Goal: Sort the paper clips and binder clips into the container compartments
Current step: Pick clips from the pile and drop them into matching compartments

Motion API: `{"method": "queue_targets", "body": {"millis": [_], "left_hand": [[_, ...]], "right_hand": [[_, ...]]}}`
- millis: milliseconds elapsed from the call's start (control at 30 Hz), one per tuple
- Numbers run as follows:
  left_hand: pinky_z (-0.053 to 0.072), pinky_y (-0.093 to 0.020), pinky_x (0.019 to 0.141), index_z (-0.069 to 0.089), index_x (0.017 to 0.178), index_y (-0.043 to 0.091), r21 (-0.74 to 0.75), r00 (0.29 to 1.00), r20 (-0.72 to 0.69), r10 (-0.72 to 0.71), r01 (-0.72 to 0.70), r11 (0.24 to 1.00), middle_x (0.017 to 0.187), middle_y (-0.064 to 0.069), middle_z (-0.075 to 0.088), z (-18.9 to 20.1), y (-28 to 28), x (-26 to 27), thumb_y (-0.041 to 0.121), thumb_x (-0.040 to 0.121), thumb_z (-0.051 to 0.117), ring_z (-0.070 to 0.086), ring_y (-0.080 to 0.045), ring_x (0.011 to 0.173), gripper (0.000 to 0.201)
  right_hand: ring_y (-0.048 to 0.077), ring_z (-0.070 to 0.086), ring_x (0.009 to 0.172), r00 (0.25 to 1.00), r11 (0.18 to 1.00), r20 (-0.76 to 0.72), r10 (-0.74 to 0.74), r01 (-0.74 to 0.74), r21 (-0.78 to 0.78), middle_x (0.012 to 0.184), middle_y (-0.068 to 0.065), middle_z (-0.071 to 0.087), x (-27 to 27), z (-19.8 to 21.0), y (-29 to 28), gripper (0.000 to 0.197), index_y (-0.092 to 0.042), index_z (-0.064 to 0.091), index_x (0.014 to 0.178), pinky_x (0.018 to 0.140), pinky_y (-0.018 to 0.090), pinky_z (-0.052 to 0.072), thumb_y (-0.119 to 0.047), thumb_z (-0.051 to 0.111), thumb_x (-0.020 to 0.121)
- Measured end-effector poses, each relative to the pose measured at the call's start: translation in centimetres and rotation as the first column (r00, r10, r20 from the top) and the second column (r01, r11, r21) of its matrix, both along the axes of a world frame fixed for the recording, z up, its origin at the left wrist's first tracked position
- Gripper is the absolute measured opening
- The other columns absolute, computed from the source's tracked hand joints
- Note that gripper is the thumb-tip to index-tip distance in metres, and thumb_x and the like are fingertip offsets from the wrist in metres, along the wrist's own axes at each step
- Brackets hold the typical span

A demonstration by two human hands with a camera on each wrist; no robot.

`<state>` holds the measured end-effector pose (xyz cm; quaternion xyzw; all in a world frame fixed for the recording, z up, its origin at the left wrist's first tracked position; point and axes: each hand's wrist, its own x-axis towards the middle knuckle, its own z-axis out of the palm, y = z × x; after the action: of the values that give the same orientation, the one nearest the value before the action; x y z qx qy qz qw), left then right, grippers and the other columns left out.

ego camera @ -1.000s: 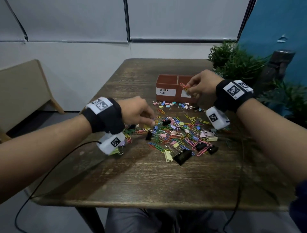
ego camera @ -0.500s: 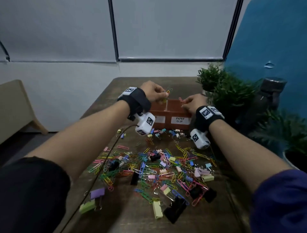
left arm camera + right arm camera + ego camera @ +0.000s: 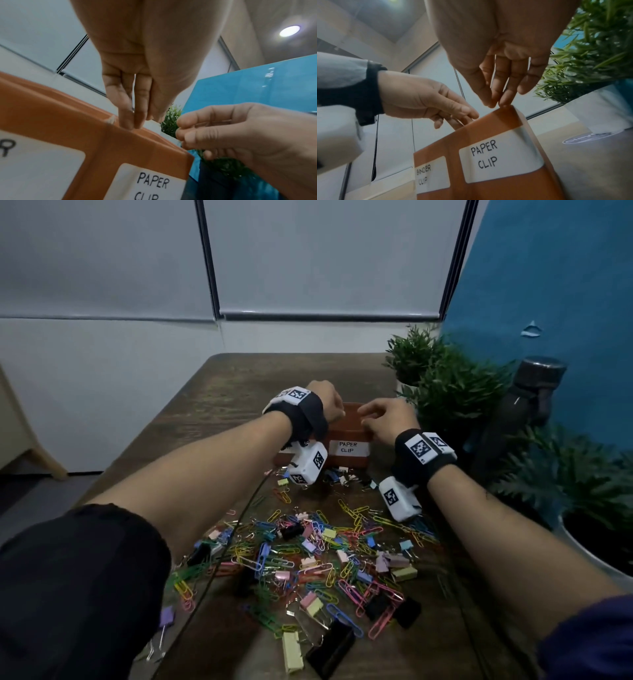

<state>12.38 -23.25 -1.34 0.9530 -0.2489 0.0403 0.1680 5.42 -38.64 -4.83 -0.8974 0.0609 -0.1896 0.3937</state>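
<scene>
An orange two-compartment container (image 3: 347,429) stands mid-table, labelled "BINDER CLIP" (image 3: 431,174) on the left and "PAPER CLIP" (image 3: 488,157) on the right. My left hand (image 3: 327,402) reaches over its top, and its straight fingers (image 3: 130,119) dip behind the rim near the divider. My right hand (image 3: 383,419) hovers over the paper clip side, fingers (image 3: 505,97) pointing down just above the rim. No clip shows in either hand. A mixed pile of coloured paper clips and binder clips (image 3: 308,559) lies on the table in front of the container.
Large black binder clips (image 3: 330,648) lie at the pile's near edge. Potted plants (image 3: 455,392), a dark bottle (image 3: 527,405) and a white pot (image 3: 589,556) crowd the table's right side. A thin black cable (image 3: 219,570) runs under my left arm.
Both hands have moved from the pile to above the container. The clips seen between the fingers earlier no longer show. The head view has moved closer to the table.
</scene>
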Motion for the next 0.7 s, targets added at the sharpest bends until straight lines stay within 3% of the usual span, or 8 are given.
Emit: {"method": "queue_targets", "body": {"millis": [100, 167, 200, 267, 367, 567, 700], "left_hand": [[0.051, -0.027, 0.088, 0.075, 0.105, 0.022, 0.005, 0.992, 0.107, -0.060, 0.060, 0.998, 0.102, 0.002, 0.073, 1.3, 1.8, -3.1, 0.036, 0.088, 0.066, 0.065, -0.015, 0.097, 0.023], [0.053, -0.031, 0.087, 0.074, 0.101, 0.026, 0.021, 0.985, 0.151, -0.087, 0.085, 0.996, 0.096, 0.006, 0.072, 1.7, 3.9, -5.9, 0.038, 0.087, 0.066, 0.065, -0.013, 0.092, 0.020], [0.054, -0.031, 0.083, 0.074, 0.096, 0.027, 0.030, 0.983, 0.154, -0.100, 0.097, 0.995, 0.090, 0.009, 0.070, 1.8, 5.1, -7.6, 0.039, 0.086, 0.067, 0.064, -0.012, 0.087, 0.017], [0.052, -0.026, 0.074, 0.073, 0.089, 0.026, 0.070, 0.983, 0.087, -0.163, 0.157, 0.985, 0.079, 0.015, 0.067, 1.4, 7.8, -11.0, 0.036, 0.085, 0.070, 0.062, -0.005, 0.075, 0.012], [0.045, -0.013, 0.063, 0.073, 0.086, 0.027, 0.194, 0.962, -0.115, -0.246, 0.265, 0.944, 0.073, 0.017, 0.069, 0.2, 11.8, -15.8, 0.033, 0.082, 0.075, 0.061, 0.004, 0.067, 0.007], [0.040, -0.012, 0.057, 0.071, 0.094, 0.026, 0.276, 0.945, -0.288, -0.154, 0.236, 0.932, 0.078, 0.013, 0.070, -3.7, 16.1, -19.5, 0.033, 0.072, 0.085, 0.056, 0.011, 0.056, 0.027], [0.039, -0.014, 0.060, 0.069, 0.104, 0.027, 0.332, 0.950, -0.288, -0.119, 0.215, 0.918, 0.075, 0.023, 0.059, -5.0, 16.9, -20.1, 0.033, 0.067, 0.088, 0.053, 0.010, 0.063, 0.043]], "right_hand": [[0.006, 0.063, 0.077, 0.999, 0.997, 0.012, 0.053, -0.052, -0.054, 0.085, -0.004, 0.071, -1.9, 0.7, 0.5, 0.015, -0.023, 0.075, 0.091, 0.076, 0.021, 0.053, -0.013, 0.077, 0.082], [0.002, 0.061, 0.077, 0.991, 0.987, -0.007, 0.137, -0.137, -0.088, 0.088, -0.006, 0.071, -3.8, 1.1, 1.2, 0.014, -0.022, 0.075, 0.092, 0.070, 0.014, 0.048, -0.015, 0.079, 0.081], [0.003, 0.062, 0.078, 0.983, 0.978, -0.020, 0.183, -0.185, -0.099, 0.087, -0.006, 0.071, -5.0, 1.1, 1.7, 0.013, -0.022, 0.075, 0.090, 0.070, 0.016, 0.049, -0.016, 0.080, 0.080], [0.008, 0.066, 0.077, 0.961, 0.953, -0.070, 0.269, -0.276, -0.123, 0.082, -0.005, 0.073, -7.4, 0.9, 2.9, 0.011, -0.024, 0.076, 0.086, 0.071, 0.024, 0.052, -0.018, 0.082, 0.078], [0.005, 0.065, 0.071, 0.880, 0.870, -0.243, 0.409, -0.456, -0.188, 0.079, -0.007, 0.072, -11.4, 0.4, 5.3, 0.013, -0.026, 0.076, 0.087, 0.068, 0.023, 0.054, -0.022, 0.083, 0.077], [-0.003, 0.065, 0.068, 0.692, 0.645, -0.483, 0.536, -0.705, -0.294, 0.074, -0.011, 0.072, -16.7, -1.6, 10.4, 0.013, -0.029, 0.075, 0.094, 0.066, 0.018, 0.050, -0.024, 0.078, 0.081], [-0.002, 0.065, 0.070, 0.630, 0.571, -0.527, 0.571, -0.766, -0.296, 0.074, -0.014, 0.071, -18.2, -1.6, 11.9, 0.020, -0.035, 0.074, 0.093, 0.070, 0.024, 0.054, -0.043, 0.081, 0.077]]}}
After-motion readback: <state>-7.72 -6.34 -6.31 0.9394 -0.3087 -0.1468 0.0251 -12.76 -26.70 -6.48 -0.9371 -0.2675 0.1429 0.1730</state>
